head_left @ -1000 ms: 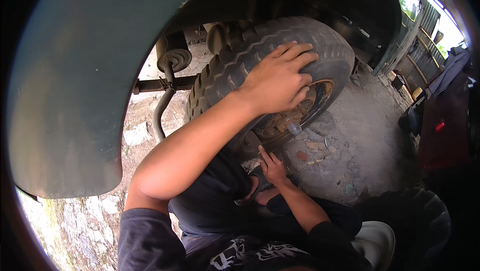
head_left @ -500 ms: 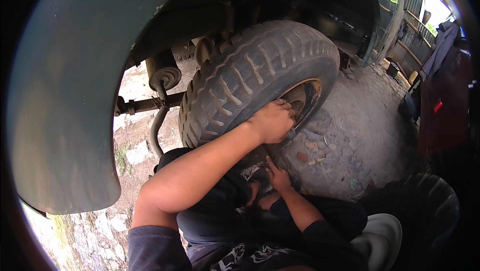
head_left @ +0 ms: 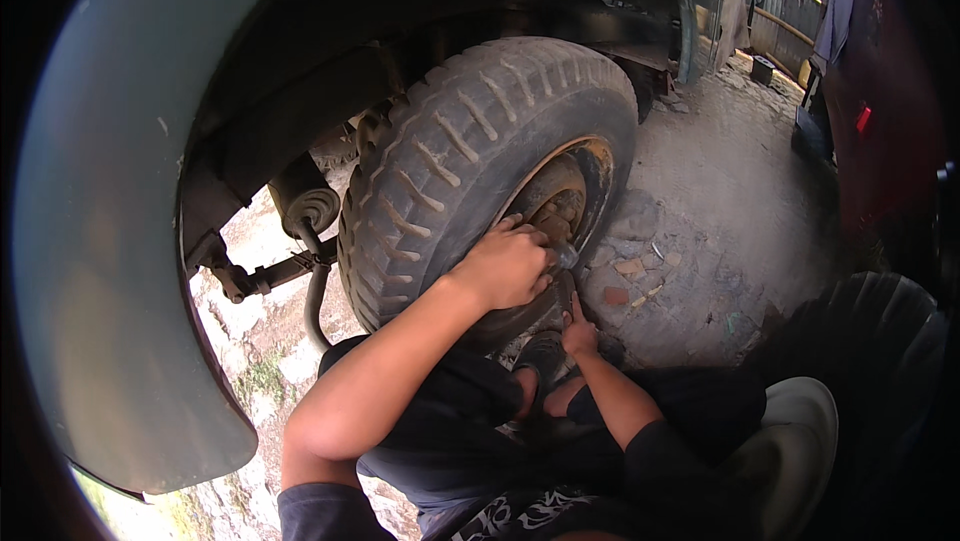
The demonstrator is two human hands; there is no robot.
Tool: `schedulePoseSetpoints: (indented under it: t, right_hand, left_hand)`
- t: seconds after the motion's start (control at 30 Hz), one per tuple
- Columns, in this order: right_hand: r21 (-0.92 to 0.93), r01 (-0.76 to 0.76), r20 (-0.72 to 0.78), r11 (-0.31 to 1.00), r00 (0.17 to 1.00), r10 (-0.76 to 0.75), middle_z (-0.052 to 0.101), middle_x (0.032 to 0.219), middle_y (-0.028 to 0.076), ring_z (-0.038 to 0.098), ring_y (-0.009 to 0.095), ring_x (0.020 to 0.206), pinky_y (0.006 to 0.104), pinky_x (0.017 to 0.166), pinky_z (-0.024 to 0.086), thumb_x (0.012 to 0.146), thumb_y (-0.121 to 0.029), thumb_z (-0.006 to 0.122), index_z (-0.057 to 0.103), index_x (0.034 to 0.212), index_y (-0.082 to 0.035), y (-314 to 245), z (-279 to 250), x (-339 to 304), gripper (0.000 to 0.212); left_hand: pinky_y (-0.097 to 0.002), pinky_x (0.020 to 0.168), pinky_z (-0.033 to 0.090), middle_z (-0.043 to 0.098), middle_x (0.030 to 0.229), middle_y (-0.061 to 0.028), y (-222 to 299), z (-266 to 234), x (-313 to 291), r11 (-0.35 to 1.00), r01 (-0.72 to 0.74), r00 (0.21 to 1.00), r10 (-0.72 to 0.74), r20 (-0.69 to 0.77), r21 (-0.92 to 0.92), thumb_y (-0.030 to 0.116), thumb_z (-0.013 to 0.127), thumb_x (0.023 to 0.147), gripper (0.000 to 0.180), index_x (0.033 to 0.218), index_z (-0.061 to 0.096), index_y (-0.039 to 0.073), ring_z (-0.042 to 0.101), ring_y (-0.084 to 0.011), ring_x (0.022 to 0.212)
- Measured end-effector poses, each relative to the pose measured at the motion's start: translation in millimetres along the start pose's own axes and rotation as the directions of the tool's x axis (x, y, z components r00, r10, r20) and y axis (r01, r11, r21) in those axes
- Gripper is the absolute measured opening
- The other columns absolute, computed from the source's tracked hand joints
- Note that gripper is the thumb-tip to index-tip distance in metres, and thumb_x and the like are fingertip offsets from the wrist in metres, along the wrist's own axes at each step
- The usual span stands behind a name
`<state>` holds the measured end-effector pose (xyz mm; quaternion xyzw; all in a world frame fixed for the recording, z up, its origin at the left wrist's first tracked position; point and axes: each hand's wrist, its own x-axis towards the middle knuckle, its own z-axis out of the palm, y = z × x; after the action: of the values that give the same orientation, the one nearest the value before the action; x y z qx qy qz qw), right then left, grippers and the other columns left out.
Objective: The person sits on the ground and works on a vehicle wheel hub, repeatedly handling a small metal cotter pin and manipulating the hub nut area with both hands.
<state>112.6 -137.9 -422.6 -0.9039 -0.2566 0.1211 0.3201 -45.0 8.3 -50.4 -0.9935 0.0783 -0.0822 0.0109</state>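
Note:
A large tyre [head_left: 470, 156] with chunky tread stands upright beneath a dark green fender. Its rusty rim and hub [head_left: 556, 203] face right. My left hand [head_left: 505, 263] is at the lower part of the rim, fingers curled round a grey metal tool [head_left: 567, 256] whose rounded end shows beside them. How that tool meets the hub is hidden by the hand. Below it, my right hand [head_left: 578, 333] is closed round a dark bar [head_left: 567, 293], with the index finger stretched along it. The bar seems to run up to the metal end, but the joint cannot be made out.
The fender [head_left: 110, 261] curves down at left. Behind the tyre are a round canister [head_left: 305, 203] and a bent pipe [head_left: 316, 301]. Brick bits [head_left: 616, 295] lie on the dirt floor. A white seat-like object [head_left: 805, 421] and a dark ribbed tyre-like shape [head_left: 870, 351] are at lower right.
The view has shifted, so the wheel sits further left. My left hand has moved off the hub face towards the lower rim, and my right hand has come nearer to it, along the bar.

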Motion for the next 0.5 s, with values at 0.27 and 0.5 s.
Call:
schedulePoseSetpoints:
  t: [0.27,0.5]
  right_hand:
    - [0.364,0.229,-0.434,0.903,0.900,-0.054,0.076,0.122,0.034,0.074,0.054,0.109,0.0613,0.084,0.057,0.119,-0.034,0.056,0.029,0.179,-0.037,-40.2,-32.8,36.4,0.065]
    - [-0.131,0.138,-0.186,0.982,0.969,-0.161,0.074,0.121,0.036,0.073,0.054,0.113,0.0605,0.097,0.059,0.117,-0.039,0.058,0.023,0.179,-0.042,-52.1,-117.5,114.2,0.071]
  left_hand:
    - [-0.0662,0.133,0.031,0.077,0.136,-0.0125,12.7,-26.6,-8.4,0.990,0.024,0.987,-0.046,-0.152,-0.138,0.041,0.077,0.104,0.041,0.135,0.079,0.014,0.068,-0.0311,0.137]
    - [-0.0690,0.135,0.022,0.076,0.136,-0.0139,11.4,-6.4,-9.0,0.995,0.031,0.999,-0.032,-0.016,-0.099,0.041,0.078,0.102,0.048,0.142,0.075,0.014,0.066,-0.0309,0.139]
